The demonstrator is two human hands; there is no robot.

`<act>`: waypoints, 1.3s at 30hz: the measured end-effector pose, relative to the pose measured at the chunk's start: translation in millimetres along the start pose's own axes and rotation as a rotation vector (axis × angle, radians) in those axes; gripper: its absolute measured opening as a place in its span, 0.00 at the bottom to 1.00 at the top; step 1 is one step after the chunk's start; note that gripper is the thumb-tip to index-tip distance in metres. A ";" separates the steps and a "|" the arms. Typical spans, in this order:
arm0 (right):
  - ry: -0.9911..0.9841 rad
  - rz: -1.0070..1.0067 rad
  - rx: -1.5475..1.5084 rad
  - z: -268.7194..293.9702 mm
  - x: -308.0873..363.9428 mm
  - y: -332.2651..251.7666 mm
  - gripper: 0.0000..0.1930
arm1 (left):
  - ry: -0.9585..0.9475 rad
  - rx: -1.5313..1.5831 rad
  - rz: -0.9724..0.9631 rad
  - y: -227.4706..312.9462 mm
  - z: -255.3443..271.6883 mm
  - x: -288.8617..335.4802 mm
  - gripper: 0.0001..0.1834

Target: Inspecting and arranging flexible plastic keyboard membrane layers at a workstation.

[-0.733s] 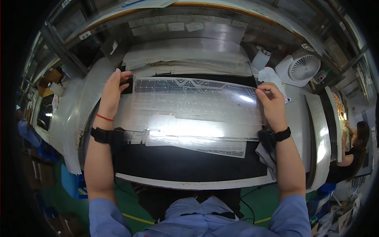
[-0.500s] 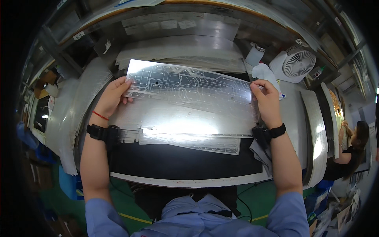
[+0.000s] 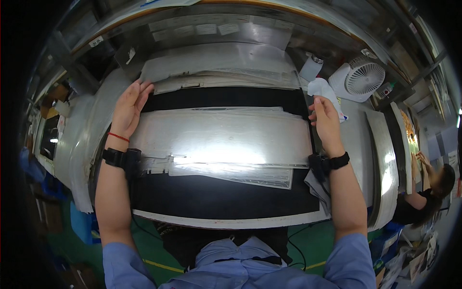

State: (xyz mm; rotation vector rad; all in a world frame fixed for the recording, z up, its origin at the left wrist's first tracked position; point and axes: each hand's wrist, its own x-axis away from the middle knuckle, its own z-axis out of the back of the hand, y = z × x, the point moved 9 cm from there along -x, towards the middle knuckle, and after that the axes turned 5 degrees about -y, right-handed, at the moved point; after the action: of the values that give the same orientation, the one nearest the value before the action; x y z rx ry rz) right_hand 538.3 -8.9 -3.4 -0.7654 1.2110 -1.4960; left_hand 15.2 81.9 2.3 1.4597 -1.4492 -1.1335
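My left hand (image 3: 129, 107) is open, its fingers stretched toward the left end of a far stack of clear plastic sheets (image 3: 226, 77); I cannot tell whether the fingertips touch it. Loosely bent, the fingers of my right hand (image 3: 327, 120) hold nothing, beside a white cloth. Between my forearms lies a nearer pile of clear, shiny sheets (image 3: 226, 127) on a black mat (image 3: 231, 197). Glare covers the pile's middle, and a few sheets stick out askew along its front edge.
A white fan (image 3: 364, 78), a pale canister (image 3: 311, 67) and the white cloth (image 3: 321, 89) stand at the back right. Large curved sheets (image 3: 89, 135) line the left side, more (image 3: 382, 164) the right. A grey cloth (image 3: 318, 190) hangs by the mat. A co-worker (image 3: 426, 195) sits far right.
The clear sheet printed with circuit-like lines has left my hands and no longer shows above the near pile. Both hands have let go; the left has moved slightly farther away and left.
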 end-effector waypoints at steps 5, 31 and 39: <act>-0.118 0.034 0.179 -10.7 4.1 -2.3 0.15 | 0.026 -0.029 -0.027 6.6 0.3 3.5 0.17; -0.357 0.369 0.120 -36.0 16.2 -40.2 0.09 | -0.104 -0.560 0.164 0.6 3.8 9.6 0.15; -0.169 0.207 -0.130 -16.0 6.0 -20.1 0.06 | -0.250 -0.189 0.355 -14.4 -28.7 25.0 0.13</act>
State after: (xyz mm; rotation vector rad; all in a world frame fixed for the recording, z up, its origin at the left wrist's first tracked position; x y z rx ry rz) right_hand 515.8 -10.3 10.3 -0.8094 1.2271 -1.1694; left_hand 45.8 56.0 -4.4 0.9104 -1.6419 -1.2166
